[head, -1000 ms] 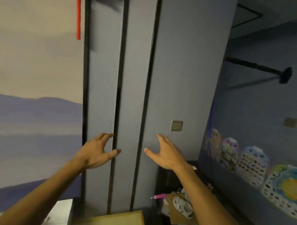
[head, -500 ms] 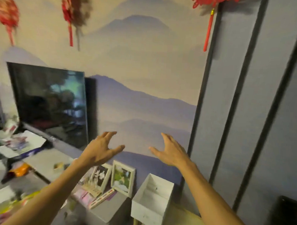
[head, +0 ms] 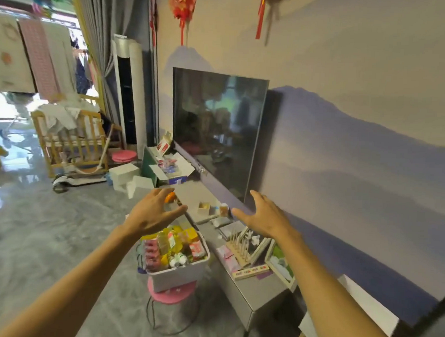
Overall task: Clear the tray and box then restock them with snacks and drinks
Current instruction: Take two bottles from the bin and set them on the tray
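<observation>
A wall [head: 358, 123] painted with pale mountains fills the right side, and a dark television [head: 218, 132] is mounted on it. Below the television a long, low grey cabinet [head: 259, 289] runs along the wall, with picture frames [head: 279, 263] and small clutter gathered toward its near end. Across the floor on the left stands a wooden crib [head: 69, 138] heaped with cloth. A stool [head: 171, 294] with a round pink seat stands on the floor just beside the cabinet's front edge, and on the seat sits the grey box [head: 176, 277], packed to the rim with snack packets and drink bottles [head: 172, 247]. The person's left hand [head: 152, 212] is raised in the air above the box, fingers spread and holding nothing. The right hand [head: 264, 214] is raised over the cabinet, fingers likewise apart and bare, well clear of the box.
</observation>
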Available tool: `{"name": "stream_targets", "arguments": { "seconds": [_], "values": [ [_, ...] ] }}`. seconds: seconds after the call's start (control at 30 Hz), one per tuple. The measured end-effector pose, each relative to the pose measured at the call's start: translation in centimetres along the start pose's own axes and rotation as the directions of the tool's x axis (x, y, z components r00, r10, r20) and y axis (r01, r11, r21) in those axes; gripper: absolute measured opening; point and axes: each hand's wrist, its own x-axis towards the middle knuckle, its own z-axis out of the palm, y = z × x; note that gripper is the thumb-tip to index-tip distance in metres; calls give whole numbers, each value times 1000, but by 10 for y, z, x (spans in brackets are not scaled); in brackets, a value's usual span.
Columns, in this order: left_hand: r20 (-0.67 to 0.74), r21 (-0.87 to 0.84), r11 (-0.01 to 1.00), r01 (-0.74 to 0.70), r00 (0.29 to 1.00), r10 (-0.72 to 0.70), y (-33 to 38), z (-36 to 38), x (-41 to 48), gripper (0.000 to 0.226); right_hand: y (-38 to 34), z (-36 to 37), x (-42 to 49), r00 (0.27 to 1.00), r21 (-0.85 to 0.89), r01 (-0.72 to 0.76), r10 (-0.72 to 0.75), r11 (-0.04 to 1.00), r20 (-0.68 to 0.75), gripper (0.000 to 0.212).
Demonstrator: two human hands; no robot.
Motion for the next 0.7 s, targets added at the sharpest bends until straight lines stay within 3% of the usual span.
{"name": "stream_targets", "arguments": {
  "seconds": [0.2, 0.47, 0.7],
  "values": [
    [39, 24, 985, 171, 984, -172, -80, 31, 20, 99, -28, 78, 71, 990, 40, 38, -43, 998, 131, 99],
    [85, 51, 942, 331, 938, -335, -167, 96, 100, 100, -30, 168, 212, 948, 41, 120, -127, 992, 293, 110],
    [161, 82, 869, 487, 854, -494, -229, 163, 206, 106, -23, 247, 363, 874, 103, 176, -204, 979, 440, 91]
  ]
}}
